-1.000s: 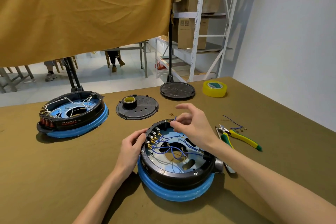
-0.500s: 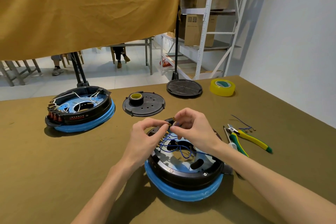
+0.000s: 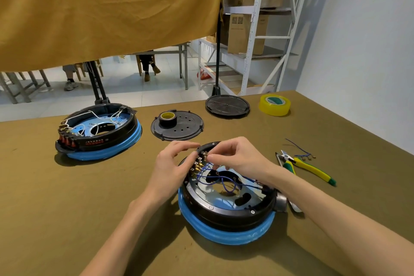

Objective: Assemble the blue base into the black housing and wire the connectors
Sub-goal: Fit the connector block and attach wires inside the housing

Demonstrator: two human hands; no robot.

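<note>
Both hands crowd the far rim of the near housing (image 3: pixel 226 213), and the spot they work on is mostly hidden: the right hand (image 3: pixel 237 159) has its fingers curled tight, pinching at a blue wire (image 3: pixel 220 182) end by the brass connectors (image 3: pixel 197 167), though the pinch itself is too small to make out. The left hand (image 3: pixel 172 166) rests against the housing's left wall, fingers loosely bent, thumb and forefinger near the rim; whether they grip anything, cannot tell. The blue base (image 3: pixel 226 234) sits under the housing on the table (image 3: pixel 67 208). The right forearm covers part of the pliers (image 3: pixel 307 167). Beyond: a second unit (image 3: pixel 98 134) at left, a black lid (image 3: pixel 179 129) carrying a tape roll (image 3: pixel 167 117), a round stand foot (image 3: pixel 227 106), yellow tape (image 3: pixel 274 104). A hanging cloth (image 3: pixel 107 11) blocks most of the room behind.
</note>
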